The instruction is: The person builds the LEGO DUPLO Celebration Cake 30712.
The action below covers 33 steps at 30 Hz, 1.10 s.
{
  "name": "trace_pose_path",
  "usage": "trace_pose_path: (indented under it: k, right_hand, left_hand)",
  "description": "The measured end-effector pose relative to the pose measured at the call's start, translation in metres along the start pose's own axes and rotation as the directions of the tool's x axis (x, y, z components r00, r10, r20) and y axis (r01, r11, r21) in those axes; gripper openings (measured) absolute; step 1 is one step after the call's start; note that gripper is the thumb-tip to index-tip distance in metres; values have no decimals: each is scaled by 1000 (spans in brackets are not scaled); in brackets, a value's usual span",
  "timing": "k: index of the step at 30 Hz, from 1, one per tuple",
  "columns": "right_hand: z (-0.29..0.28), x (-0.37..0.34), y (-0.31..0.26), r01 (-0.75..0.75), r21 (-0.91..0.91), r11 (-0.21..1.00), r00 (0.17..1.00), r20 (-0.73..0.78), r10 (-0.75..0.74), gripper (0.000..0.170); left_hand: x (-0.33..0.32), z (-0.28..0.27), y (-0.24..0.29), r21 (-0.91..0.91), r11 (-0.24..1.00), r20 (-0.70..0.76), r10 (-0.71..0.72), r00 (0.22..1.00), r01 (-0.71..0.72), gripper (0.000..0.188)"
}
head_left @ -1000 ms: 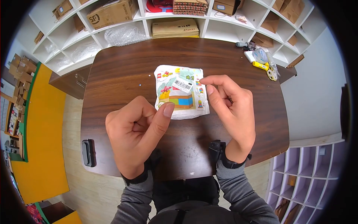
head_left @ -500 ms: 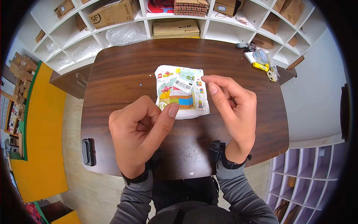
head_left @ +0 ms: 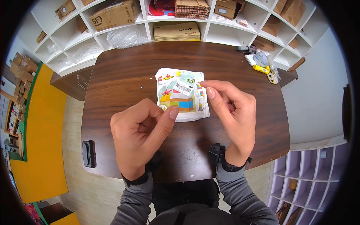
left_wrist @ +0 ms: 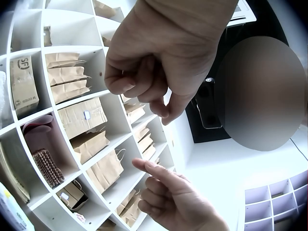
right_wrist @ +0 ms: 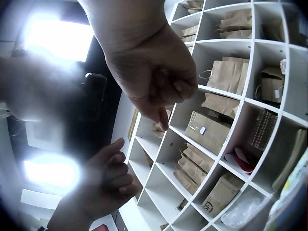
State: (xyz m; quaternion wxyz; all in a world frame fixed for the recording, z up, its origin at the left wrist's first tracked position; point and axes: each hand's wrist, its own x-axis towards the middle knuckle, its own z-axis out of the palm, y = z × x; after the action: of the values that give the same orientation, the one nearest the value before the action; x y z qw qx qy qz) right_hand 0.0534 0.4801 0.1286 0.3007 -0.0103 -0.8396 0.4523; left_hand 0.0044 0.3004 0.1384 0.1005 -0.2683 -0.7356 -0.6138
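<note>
A white LEGO Duplo bag (head_left: 183, 98), printed with coloured bricks and bearing a barcode label, lies flat on the dark wooden table (head_left: 123, 69). My left hand (head_left: 139, 137) is raised over the table at the bag's near left, its fingers curled in and the thumb against the index finger. At the bag's right side, my right hand (head_left: 237, 118) hovers with thumb and index finger close together and the others folded. No object shows between the fingers of either hand. Both wrist views also catch an edge of the bag (left_wrist: 13, 211) at a lower corner.
White cubbyhole shelves with a cardboard box (head_left: 113, 15), bubble wrap (head_left: 127, 37) and paper envelopes (head_left: 177, 31) stand behind the table. At the back right lie a yellow tube (head_left: 261, 69) and tape rolls. A black case (head_left: 89, 153) sits near the left edge.
Both hands shift slightly; the right one dips a little toward the near side. The bag stays on the table, its small shift in view matching a slight tilt of the head camera.
</note>
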Motion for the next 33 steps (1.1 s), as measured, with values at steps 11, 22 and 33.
trace_pose_path:
  k: [11,22,33]
  right_hand:
    - [6,0,-7,77,-35,996,993,91,-74,10]
    - [4,1,1,45,39,998,998,-49,-43,11]
    - [0,0,8,-14,186,982,997,-67,27,4]
  left_hand:
    - [0,3,-4,26,999,40,-35,999,34,13]
    - [1,-1,-9,17,1000,35,-26,999,25,16]
    - [3,-3,-10,28,999,3,-29,1000,29,18]
